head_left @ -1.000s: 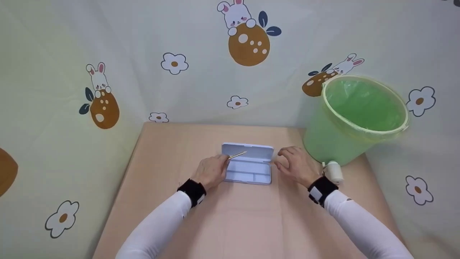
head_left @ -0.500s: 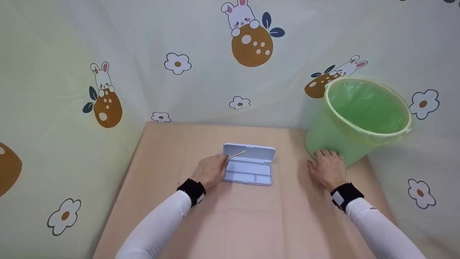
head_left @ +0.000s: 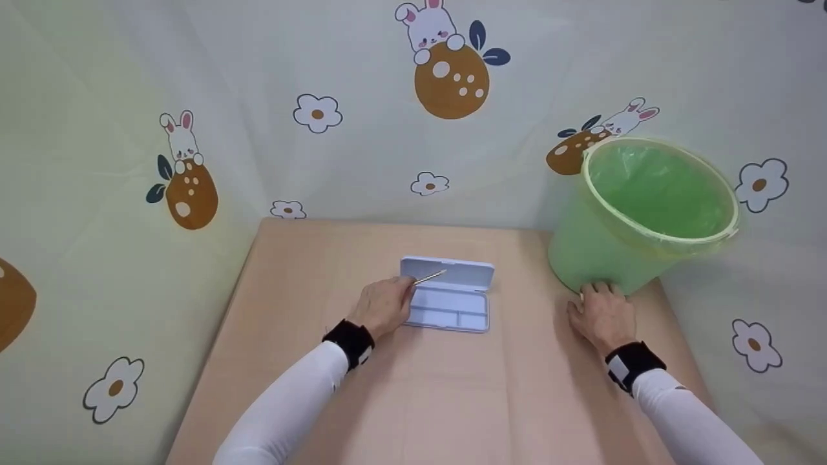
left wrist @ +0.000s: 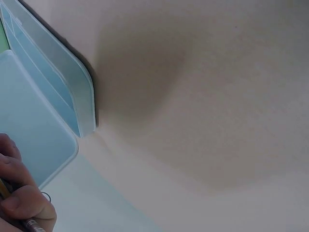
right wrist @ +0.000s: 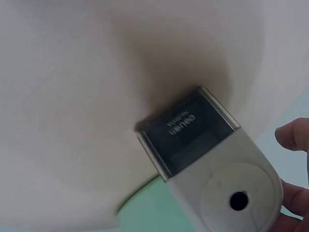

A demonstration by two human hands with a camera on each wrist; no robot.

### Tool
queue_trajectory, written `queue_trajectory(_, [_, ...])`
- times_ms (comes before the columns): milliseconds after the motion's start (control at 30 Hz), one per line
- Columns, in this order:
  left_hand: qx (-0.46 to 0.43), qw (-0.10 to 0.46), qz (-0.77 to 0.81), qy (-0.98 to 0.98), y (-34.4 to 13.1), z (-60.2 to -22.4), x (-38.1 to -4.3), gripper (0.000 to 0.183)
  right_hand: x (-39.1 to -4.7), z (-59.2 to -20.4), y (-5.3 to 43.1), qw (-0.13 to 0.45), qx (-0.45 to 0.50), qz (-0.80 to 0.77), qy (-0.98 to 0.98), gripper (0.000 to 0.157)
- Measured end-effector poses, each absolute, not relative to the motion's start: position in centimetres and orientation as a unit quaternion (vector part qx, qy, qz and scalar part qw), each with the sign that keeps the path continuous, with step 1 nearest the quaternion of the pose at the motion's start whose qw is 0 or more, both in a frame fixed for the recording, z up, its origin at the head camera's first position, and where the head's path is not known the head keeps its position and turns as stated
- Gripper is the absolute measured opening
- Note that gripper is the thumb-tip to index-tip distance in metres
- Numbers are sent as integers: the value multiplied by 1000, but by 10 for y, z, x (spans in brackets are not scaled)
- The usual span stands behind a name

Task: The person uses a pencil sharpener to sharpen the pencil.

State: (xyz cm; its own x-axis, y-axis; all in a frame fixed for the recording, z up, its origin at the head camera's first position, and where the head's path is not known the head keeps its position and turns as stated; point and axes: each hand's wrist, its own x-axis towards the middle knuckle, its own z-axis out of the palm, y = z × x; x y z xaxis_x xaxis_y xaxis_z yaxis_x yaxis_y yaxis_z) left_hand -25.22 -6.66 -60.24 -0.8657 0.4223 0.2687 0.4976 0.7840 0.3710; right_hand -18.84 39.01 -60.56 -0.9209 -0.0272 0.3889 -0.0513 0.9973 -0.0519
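Observation:
My left hand (head_left: pixel 386 305) pinches a slim pencil (head_left: pixel 429 278), pointing up and right over a light blue pencil case (head_left: pixel 455 299). The case lies with its lid (left wrist: pixel 29 116) raised; its compartments look bare where visible. In the left wrist view, curled fingers (left wrist: pixel 24 203) hold the pencil. At the foot of the bin, my right hand (head_left: pixel 604 316) reaches around a white pencil sharpener (right wrist: pixel 217 174), which it mostly hides in the head view. The right wrist view shows fingers at the sharpener's side, with the thumb (right wrist: pixel 293 134) held apart from it.
A light green bin (head_left: pixel 585 239) with a liner stands at the table's back right, right behind the sharpener. The table (head_left: pixel 446 400) has a peach cover. Patterned cloth walls (head_left: pixel 362 155) rise behind and on both sides.
My right hand has moved right from beside the pencil case to the sharpener at the bin's foot. The left hand stays at the case with the pencil.

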Motion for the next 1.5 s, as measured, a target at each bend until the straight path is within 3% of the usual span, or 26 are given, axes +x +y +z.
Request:
queue_trajectory(100, [-243, 78, -222, -941, -66, -604, -252, 24, -185, -609, 392, 184, 17, 41, -982, 33])
queue_trajectory(433, [-238, 63, -227, -942, -65, -604, -250, 24, -182, -602, 383, 59, -19, 33, -998, 30])
queue_trajectory(800, [-241, 64, -229, -941, -66, -606, -252, 22, -183, -596, 386, 21, -34, 48, -998, 30])
queue_trajectory(967, [-250, 69, -228, -939, -65, -606, -251, 24, -184, -590, 386, -31, -35, 34, -998, 45])
queue_trajectory(1267, [-245, 46, -233, -940, -62, -604, -250, 29, -190, -569, 388, -174, -61, 38, -982, 97])
queue_trajectory(1500, [-251, 47, -231, -939, -62, -606, -249, 27, -186, -554, 395, -246, -78, 158, -953, 104])
